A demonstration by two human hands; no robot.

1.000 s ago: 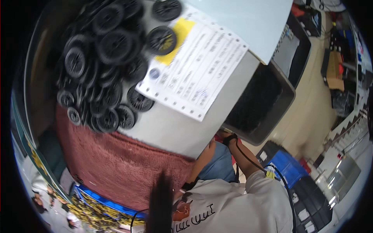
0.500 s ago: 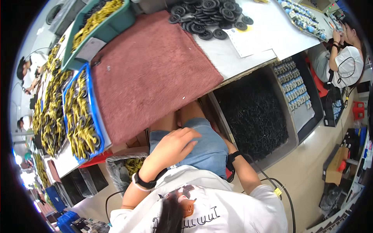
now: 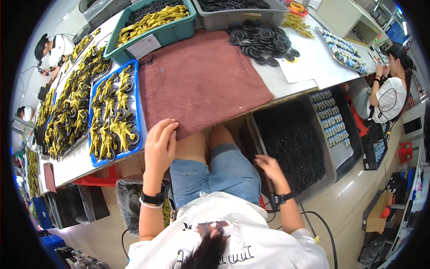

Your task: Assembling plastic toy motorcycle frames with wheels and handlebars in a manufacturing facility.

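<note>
My left hand point(image 3: 160, 144) rests with loosely curled fingers at the front edge of a dark red cloth mat point(image 3: 201, 80) on the worktable, holding nothing. Its wrist carries a black band. My right hand point(image 3: 270, 168) hangs lower, fingers apart and empty, beside a grey bin of small black parts point(image 3: 293, 139) that stands below the table edge. Between both hands are my knees in denim shorts point(image 3: 224, 172).
A blue tray of yellow toy motorbikes point(image 3: 112, 116) lies left of the mat. A pile of black wheels point(image 3: 262, 40) lies at the back, with a green bin of yellow parts point(image 3: 152, 20). Another person point(image 3: 389, 89) sits at the right. A black bag point(image 3: 130, 206) hangs under the table.
The view swung from the table's far end down toward my lap. My left hand rose from my thigh to the mat's front edge, and my right hand came up beside the black-parts bin.
</note>
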